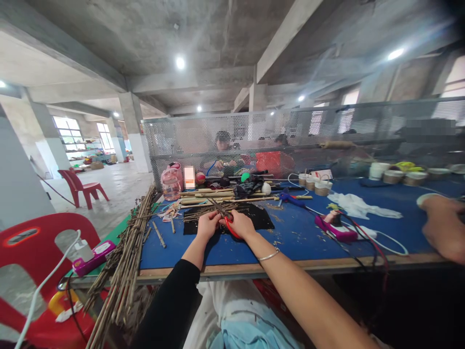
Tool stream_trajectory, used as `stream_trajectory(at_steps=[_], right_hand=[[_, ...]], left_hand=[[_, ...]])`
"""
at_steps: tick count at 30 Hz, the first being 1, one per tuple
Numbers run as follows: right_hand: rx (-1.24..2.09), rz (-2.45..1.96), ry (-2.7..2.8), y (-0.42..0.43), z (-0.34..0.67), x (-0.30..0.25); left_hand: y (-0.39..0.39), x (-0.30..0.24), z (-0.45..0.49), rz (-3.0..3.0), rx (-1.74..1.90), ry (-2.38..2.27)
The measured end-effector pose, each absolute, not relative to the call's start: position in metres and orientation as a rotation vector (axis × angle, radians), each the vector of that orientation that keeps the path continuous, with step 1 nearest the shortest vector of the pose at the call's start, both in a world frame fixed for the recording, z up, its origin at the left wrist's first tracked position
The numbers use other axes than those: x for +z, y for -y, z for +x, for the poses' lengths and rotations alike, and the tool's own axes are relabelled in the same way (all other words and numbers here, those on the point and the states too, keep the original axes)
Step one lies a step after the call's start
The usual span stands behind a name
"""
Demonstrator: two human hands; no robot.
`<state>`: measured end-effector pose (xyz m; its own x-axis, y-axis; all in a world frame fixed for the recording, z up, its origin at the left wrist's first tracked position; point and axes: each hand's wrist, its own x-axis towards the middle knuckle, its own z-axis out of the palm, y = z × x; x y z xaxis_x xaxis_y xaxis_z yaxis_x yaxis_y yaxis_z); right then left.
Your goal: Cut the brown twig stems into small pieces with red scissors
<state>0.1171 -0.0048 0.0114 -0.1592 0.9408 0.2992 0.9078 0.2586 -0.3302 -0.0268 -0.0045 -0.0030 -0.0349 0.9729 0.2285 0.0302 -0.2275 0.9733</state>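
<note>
My right hand is closed around scissors with red handles, and their dark blades point up and to the left. Close against it, my left hand has its fingers pinched together beside the blades. What sits between those fingertips is too small to make out. Both hands are over a black mat on the blue table. Thin twigs lie on the mat just beyond my fingers.
A large bundle of twigs overhangs the table's left end. Behind the mat are sticks and a pink bottle. A blue glue gun and purple power strip lie right. Another person's arm reaches in.
</note>
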Motion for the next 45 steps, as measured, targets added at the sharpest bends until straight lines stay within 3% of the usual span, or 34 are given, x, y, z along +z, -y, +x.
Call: stream_trajectory(at_steps=[15,45], right_hand=[[-0.020,-1.507,2.119,0.0015,0.1154,0.0063],[0.051,-1.639,2.119,0.0021,0.1166,0.0058]], left_hand=[[-0.0010,-0.0115,-0.0252,1.366,1.326,-1.023],[0.0040,-0.0051,-0.0269,1.345,1.369,-1.197]])
